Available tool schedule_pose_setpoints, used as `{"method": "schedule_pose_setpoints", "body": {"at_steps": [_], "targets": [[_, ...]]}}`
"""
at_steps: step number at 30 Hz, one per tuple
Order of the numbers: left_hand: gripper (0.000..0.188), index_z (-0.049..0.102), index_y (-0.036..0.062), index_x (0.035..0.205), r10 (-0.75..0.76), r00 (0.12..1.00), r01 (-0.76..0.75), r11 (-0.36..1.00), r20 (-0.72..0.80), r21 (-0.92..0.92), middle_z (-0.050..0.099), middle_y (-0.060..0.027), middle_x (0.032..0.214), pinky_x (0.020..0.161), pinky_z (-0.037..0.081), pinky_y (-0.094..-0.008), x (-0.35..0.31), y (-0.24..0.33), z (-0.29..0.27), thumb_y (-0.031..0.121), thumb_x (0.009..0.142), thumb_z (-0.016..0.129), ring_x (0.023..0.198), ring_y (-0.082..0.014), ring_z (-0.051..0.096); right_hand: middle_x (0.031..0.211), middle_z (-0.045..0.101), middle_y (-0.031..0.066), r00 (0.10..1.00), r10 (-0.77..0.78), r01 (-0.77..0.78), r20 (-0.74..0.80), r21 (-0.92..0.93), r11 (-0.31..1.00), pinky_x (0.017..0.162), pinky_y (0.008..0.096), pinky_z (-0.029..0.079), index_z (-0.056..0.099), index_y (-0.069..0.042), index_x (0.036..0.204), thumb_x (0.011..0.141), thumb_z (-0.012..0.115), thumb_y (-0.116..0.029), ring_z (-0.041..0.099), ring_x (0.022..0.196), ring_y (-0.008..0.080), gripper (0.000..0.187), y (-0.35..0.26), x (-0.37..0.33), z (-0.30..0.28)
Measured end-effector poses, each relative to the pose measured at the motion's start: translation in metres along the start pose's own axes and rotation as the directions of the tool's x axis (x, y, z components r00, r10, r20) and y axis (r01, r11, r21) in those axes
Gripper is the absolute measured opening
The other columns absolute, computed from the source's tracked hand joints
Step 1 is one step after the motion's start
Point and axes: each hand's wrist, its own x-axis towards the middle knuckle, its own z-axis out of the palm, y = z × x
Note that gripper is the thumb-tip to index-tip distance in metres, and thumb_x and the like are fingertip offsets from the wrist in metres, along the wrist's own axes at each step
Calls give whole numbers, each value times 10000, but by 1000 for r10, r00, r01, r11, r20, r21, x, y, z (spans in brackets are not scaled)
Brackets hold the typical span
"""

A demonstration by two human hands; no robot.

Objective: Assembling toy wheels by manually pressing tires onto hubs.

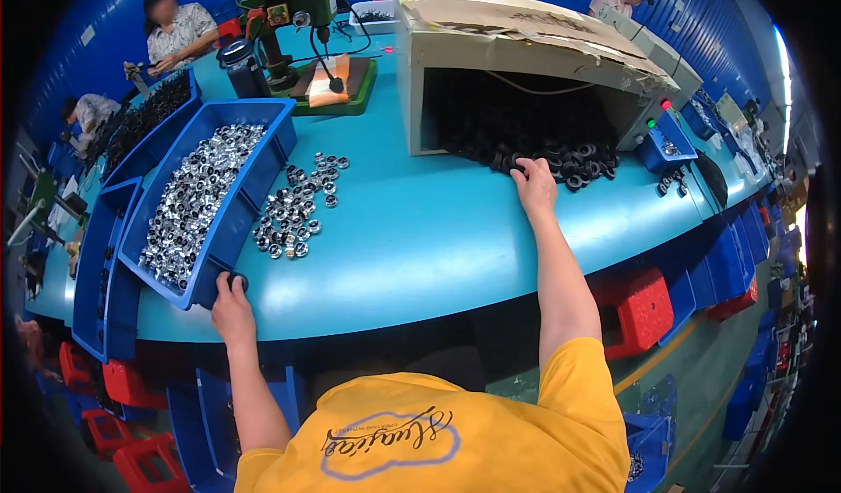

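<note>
My left hand [233,314] is at the near corner of a blue bin [194,298], its fingers closed on a small black wheel-like piece [240,281]. Many shiny silver hubs [201,199] fill that bin. To its right, a loose group of silver hubs with dark centres [293,208] lies on the table. My right hand [536,188] reaches to the front edge of a heap of black rubber rings [578,162], thumb and fingers pinched at a ring there. The heap spills out of a pale open-fronted box [406,99]; its back part is lost in shadow.
A green drill press [293,37] stands behind the silver bin, beside a dark jar [243,68]. A narrow blue bin [107,274] and one with black parts [153,120] are at left. A small blue box [666,147] sits right. Red stools [635,313] stand below; other people sit farther back.
</note>
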Motion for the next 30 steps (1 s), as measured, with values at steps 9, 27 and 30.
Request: {"method": "schedule_pose_setpoints", "body": {"at_steps": [9,27,30], "targets": [[161,703,37,1136,426,845,-525,774,-323,-354,729,-156,1012,732,554,-423,-28,45,-15,75,990,647,867,-330,699,844,582,48,970,-136,-8,202,584,812,681,321,507,666,-2,855,782,854,-90,617,751,160,220,-105,-33,-23],[152,761,3,1101,483,842,69,348,242,-935,654,-11,879,655,457,-242,-20,188,56,92,1002,689,760,-84,591,784,660,-1,555,-406,-671,726,680,297,624,261,524,702,-34,923,946,784,-191,609,684,86,178,-212,-114,50],[118,737,30,1050,495,798,217,294,343,-931,653,18,852,598,426,-224,-16,183,59,130,989,724,687,-55,557,787,652,-5,546,-412,-674,729,675,301,606,252,522,710,-33,946,956,783,-186,603,686,80,170,-203,-116,54]]}}
